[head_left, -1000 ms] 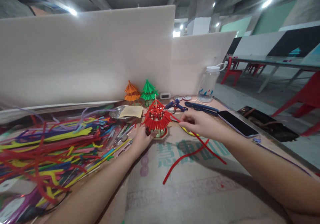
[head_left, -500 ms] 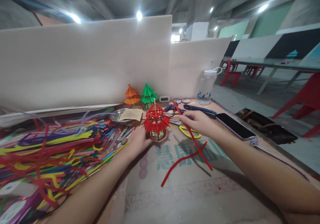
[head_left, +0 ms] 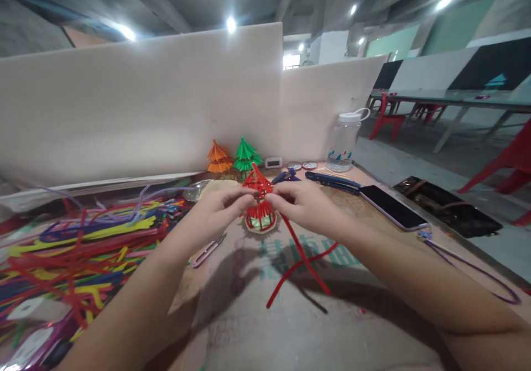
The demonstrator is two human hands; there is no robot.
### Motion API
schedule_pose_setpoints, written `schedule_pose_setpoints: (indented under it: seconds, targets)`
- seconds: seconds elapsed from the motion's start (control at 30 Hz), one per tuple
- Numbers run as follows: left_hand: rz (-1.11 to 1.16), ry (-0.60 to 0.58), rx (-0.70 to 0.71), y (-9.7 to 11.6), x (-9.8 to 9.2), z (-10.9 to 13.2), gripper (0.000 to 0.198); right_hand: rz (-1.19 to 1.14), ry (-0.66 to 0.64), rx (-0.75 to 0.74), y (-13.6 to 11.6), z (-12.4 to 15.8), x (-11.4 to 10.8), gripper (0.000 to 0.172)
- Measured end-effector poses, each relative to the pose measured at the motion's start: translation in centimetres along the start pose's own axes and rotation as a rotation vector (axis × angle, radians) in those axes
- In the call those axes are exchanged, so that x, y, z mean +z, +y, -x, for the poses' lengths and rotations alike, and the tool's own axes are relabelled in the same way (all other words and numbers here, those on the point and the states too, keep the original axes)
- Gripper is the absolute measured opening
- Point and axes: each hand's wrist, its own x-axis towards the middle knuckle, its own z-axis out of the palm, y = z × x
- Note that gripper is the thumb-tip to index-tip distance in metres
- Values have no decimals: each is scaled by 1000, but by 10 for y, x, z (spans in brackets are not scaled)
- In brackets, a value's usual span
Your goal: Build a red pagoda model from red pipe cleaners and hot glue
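A small red pagoda (head_left: 260, 209) made of pipe cleaners stands on its pale round base, in front of me. My left hand (head_left: 230, 202) pinches at the left side of its upper tier, fingertips closed. From the other side my right hand (head_left: 296, 199) is closed on a red pipe cleaner (head_left: 299, 248), whose long tail slants down to the right over the board. A second, curved red pipe cleaner (head_left: 279, 289) lies loose and crosses under that tail. My fingertips hide where strand and pagoda meet.
Orange (head_left: 218, 160) and green (head_left: 245, 156) pagodas stand behind. A heap of coloured pipe cleaners (head_left: 83, 238) covers the left. A pink craft knife (head_left: 207, 252) lies near my left forearm. At right are blue-handled pliers (head_left: 334, 181), a phone (head_left: 392, 208) and a water bottle (head_left: 341, 144).
My right hand has brought its red pipe cleaner leftward to the pagoda. My left hand has risen from the base to the upper tier. The yellow scissor handles are now hidden.
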Motion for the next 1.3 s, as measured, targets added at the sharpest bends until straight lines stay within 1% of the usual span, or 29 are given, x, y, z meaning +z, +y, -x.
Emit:
schedule_pose_setpoints:
  seconds: [0.07, 0.13, 0.2, 0.23, 0.27, 0.3, 0.37, 0.4, 0.43, 0.47, 0.5, 0.53, 0.6, 0.67, 0.73, 0.8, 0.87, 0.93, 1.0, 1.07, 1.13, 1.2, 1.3]
  targets:
    - [115, 108, 28, 12, 7, -10, 38, -21, -2, -25, -10, -9, 10, 33]
    - [251, 176, 15, 17, 13, -20, 37, -54, -12, -20, -15, -15, 16, 32]
    - [407, 236, 9, 16, 12, -28, 34, -58, -33, -18, -12, -18, 12, 34]
    - [466, 272, 11, 14, 9, -31, 33, -37, -41, -16, -6, -20, 7, 35]
    - [496, 310, 15, 11, 3, -33, 31, 4, -41, -2, 2, -21, 0, 37]
    - [477, 350, 11, 7, -4, -34, 30, 60, -33, 24, 13, -24, -9, 36]
    - [297, 406, -38, -5, -19, -35, 30, 221, 31, 139, 42, -29, -26, 38]
    - [171, 459, -56, -13, -26, -36, 30, 313, 59, 216, 59, -32, -33, 36]
    - [63, 488, -88, -21, -31, -38, 32, 387, 67, 272, 78, -34, -38, 32]
    - [-2, 523, -119, -28, -35, -40, 35, 416, 93, 319, 96, -37, -40, 27]
    - [-44, 529, -149, -35, -37, -43, 37, 424, 96, 349, 114, -39, -40, 24]
    - [-63, 526, -170, -40, -37, -47, 39, 420, 89, 376, 131, -41, -37, 24]
    - [-42, 498, -163, -45, -34, -56, 41, 394, 51, 403, 159, -45, -25, 32]
    - [-13, 460, -106, -44, -28, -65, 43, 358, 15, 415, 178, -50, -11, 44]
    - [-40, 430, -42, -42, -23, -70, 44, 315, -7, 417, 188, -55, 2, 48]
    - [-105, 403, -23, -43, -22, -73, 43, 269, -20, 417, 194, -58, 12, 47]
    - [-166, 337, -61, -50, -26, -73, 43, 232, -21, 428, 198, -59, 20, 47]
    - [-171, 216, -114, -58, -31, -72, 47, 216, -5, 459, 203, -58, 26, 46]
    - [-123, 80, -137, -65, -34, -71, 52, 212, 18, 494, 207, -56, 31, 42]
    - [-93, -29, -153, -67, -33, -70, 57, 201, 38, 514, 209, -54, 32, 37]
    - [-103, -105, -162, -67, -29, -69, 67, 176, 65, 520, 209, -53, 28, 36]
    - [-115, -138, -142, -66, -24, -68, 79, 141, 112, 527, 206, -54, 22, 34]
    - [-129, -109, -67, -68, -17, -66, 86, 73, 226, 539, 194, -59, 9, 24]
